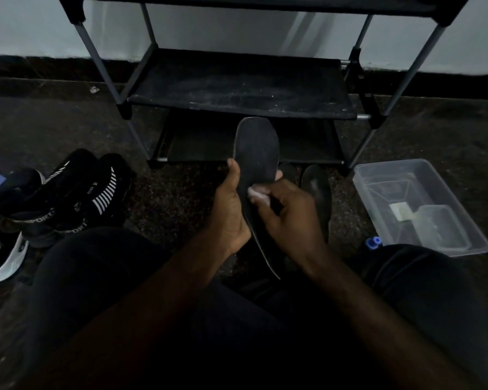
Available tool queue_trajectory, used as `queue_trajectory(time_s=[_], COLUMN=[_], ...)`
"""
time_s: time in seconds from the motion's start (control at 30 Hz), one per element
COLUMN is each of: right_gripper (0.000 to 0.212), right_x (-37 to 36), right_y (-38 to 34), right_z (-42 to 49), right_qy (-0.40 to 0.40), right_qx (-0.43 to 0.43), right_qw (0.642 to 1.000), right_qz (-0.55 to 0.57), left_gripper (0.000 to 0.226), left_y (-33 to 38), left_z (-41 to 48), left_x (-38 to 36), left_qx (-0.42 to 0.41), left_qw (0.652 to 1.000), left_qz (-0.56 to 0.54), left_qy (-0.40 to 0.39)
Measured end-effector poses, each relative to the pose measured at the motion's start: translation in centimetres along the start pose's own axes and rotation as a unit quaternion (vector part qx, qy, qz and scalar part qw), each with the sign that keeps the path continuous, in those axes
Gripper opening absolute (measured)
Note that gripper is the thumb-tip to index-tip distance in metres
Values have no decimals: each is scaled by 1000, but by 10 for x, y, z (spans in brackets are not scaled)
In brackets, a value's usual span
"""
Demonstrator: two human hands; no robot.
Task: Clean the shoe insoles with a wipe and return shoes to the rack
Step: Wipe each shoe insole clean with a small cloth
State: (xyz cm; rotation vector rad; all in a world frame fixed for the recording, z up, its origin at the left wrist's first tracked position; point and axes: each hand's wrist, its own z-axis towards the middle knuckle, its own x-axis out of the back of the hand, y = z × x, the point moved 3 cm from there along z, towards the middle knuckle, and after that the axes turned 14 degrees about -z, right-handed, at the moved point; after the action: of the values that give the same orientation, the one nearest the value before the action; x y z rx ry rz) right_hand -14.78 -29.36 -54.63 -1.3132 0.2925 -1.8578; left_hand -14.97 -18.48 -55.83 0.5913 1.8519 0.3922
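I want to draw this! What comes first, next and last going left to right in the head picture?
From the left: black shoes → left hand → held insole → right hand pinching the wipe → insole on the floor → clear tub.

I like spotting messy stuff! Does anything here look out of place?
Yes. The shoes lie heaped on the floor left of the rack, one tipped so its pale sole shows. A small white scrap lies on the floor near the wall.
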Motion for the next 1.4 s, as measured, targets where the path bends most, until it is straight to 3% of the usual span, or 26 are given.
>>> queue_trajectory(time_s=[0.1, 0.27, 0.43, 0.5, 0.63, 0.7, 0.9, 1.07, 1.23, 1.33, 1.4], right_gripper=[15, 15, 17, 17, 12, 13, 15, 15, 13, 13, 13], right_x=[-3, 5, -7, -6, 1, 0, -5, 4, -4, -3, 0], right_y=[-7, 25, -10, -13, 13, 16, -13, 12, -15, -13, 1], right_z=[-3, 12, -6, -5, 8, 7, -6, 8, -6, -4, 3], right_qy=[-32, 56, -35, -34, 51, 43, -15, 57, 1, 10, 34], right_qx=[46, -87, 23, 49, -40, -79, 15, -80, -18, 4, -26], right_qw=[998, 995, 999, 998, 998, 995, 999, 995, 997, 999, 999], right_qz=[0, 1, 30, 22, 2, 37, 49, -3, 71, 39, -17], left_gripper=[74, 75, 77, 79, 71, 69, 79, 76, 75, 75, 71], left_y=[1, 3, 1, 3, 2, -1, 2, -1, -1, 0, 0], left_z=[-2, -1, -2, -3, -2, 0, 0, 2, 1, 1, 0], left_x=[-1, -5, 1, 0, -3, -3, 1, -3, 1, 1, -1], left_qx=[1, -2, 4, -3, -4, -2, 7, 11, 9, -5, -5], left_qw=[1000, 1000, 999, 999, 1000, 1000, 999, 1000, 999, 999, 999], left_qz=[2, -19, 17, 27, 5, 5, 33, 26, 23, 34, 32], left_qy=[13, 0, 36, 37, 15, 14, 31, 11, 32, 30, 29])
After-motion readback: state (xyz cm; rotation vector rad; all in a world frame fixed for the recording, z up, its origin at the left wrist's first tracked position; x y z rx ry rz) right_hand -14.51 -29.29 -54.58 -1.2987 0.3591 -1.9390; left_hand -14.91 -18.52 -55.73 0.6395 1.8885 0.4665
